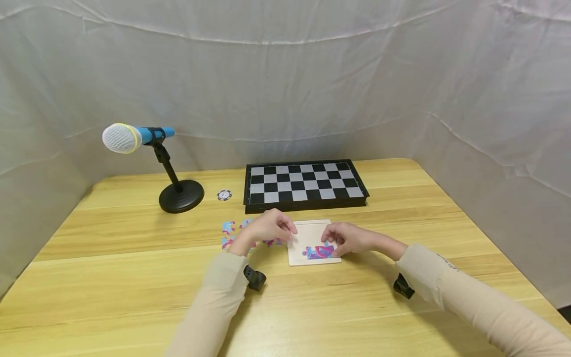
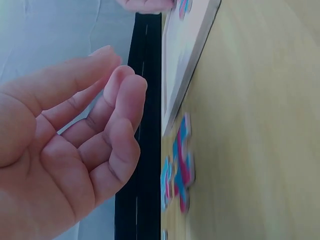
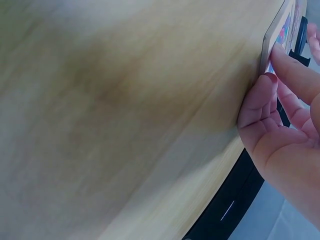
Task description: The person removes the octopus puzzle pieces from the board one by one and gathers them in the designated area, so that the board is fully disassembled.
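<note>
A pale square puzzle tray (image 1: 303, 231) lies on the table, with joined pink and blue jigsaw pieces (image 1: 318, 252) along its near side. My right hand (image 1: 350, 238) is at the tray's right edge, its thumb and forefinger on the rightmost jigsaw piece. Part of that grip is hidden by the hand. My left hand (image 1: 269, 227) hovers at the tray's left edge, fingers loosely bent; the left wrist view shows nothing between them. Loose jigsaw pieces (image 2: 183, 167) lie on the table below it, and the left hand partly covers them in the head view.
Behind the tray lies a black-framed checkered board (image 1: 305, 183). To the far left, a blue microphone (image 1: 122, 138) stands on a round black base (image 1: 181, 197), with a poker chip (image 1: 224, 195) beside it. White cloth (image 1: 285, 89) surrounds the table's back and sides.
</note>
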Tool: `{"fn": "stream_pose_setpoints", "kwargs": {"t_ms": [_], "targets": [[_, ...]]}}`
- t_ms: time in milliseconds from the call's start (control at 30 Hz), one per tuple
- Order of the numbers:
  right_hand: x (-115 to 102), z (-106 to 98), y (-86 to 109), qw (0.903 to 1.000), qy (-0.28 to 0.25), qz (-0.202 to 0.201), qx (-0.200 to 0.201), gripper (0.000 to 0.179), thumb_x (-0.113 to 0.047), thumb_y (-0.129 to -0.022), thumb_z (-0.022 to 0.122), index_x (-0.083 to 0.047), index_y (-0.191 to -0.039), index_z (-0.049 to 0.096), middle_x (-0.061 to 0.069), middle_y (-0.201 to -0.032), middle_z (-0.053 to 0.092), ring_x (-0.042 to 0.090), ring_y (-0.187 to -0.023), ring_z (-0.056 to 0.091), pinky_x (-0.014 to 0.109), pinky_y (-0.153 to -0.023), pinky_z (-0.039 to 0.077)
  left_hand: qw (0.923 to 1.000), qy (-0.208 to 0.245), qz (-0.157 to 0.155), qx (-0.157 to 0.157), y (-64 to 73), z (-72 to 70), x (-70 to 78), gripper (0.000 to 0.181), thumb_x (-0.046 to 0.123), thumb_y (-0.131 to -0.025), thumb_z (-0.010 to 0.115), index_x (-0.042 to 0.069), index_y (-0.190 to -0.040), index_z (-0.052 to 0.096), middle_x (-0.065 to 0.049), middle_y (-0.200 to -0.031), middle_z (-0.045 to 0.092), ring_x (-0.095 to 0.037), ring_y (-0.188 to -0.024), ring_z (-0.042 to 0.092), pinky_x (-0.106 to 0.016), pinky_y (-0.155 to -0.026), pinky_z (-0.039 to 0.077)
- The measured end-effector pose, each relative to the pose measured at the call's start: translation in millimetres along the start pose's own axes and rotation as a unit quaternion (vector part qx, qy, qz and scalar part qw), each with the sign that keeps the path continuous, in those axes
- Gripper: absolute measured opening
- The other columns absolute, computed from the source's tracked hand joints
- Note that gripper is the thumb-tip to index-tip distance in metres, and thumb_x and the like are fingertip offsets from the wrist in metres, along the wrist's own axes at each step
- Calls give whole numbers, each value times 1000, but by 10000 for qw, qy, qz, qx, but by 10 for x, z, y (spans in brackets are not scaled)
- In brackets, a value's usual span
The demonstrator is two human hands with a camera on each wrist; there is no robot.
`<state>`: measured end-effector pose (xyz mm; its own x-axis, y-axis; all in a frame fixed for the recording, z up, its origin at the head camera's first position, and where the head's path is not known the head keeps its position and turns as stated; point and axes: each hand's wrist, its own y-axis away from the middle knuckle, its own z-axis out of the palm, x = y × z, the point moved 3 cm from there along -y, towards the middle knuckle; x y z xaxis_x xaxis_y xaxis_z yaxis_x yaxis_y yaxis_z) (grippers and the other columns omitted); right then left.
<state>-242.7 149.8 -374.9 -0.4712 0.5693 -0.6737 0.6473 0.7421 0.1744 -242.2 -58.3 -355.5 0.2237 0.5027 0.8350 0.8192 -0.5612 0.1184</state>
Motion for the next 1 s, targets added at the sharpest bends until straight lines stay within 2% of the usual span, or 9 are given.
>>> {"fn": "stream_pose_setpoints", "kwargs": {"t_ms": [233,367,600,767,1000], "targets": [[12,0,-2,10000,-33,-33,19,26,1,-74,69,3,-95,55,4,-79,47,10,-61,39,21,-55,36,9996,-175,-44,-226,-98,104,58,9,2,-79,65,-3,-87,66,-3,-68,61,-24,-60,56,-22,-49,41],[14,0,-3,10000,-71,-28,22,26,2,-73,69,3,-95,55,4,-79,47,10,-61,39,21,-55,36,9993,-146,-86,-331,-145,153,76,9,1,-78,66,-3,-86,66,-2,-67,60,-20,-58,55,-20,-50,40],[14,5,-3,9999,-98,-1,23,26,1,-74,69,3,-96,55,4,-80,47,10,-61,39,21,-55,36,9989,159,-182,-398,-209,244,57,10,-5,-74,65,-6,-84,65,-3,-63,57,-13,-54,49,-23,-52,45],[23,5,-1,10000,-81,-28,45,26,1,-74,69,3,-95,55,4,-80,47,10,-61,39,21,-54,36,9986,-35,-336,-403,-235,282,53,10,-5,-72,66,-3,-82,66,-3,-64,57,-13,-53,48,-22,-51,43],[42,0,-10,10000,-61,-60,47,26,1,-74,69,3,-95,54,4,-80,47,10,-62,39,21,-55,37,9947,-575,-540,-662,-270,319,74,13,-6,-70,66,1,-81,67,-2,-70,58,-12,-54,49,-20,-51,42]]}}
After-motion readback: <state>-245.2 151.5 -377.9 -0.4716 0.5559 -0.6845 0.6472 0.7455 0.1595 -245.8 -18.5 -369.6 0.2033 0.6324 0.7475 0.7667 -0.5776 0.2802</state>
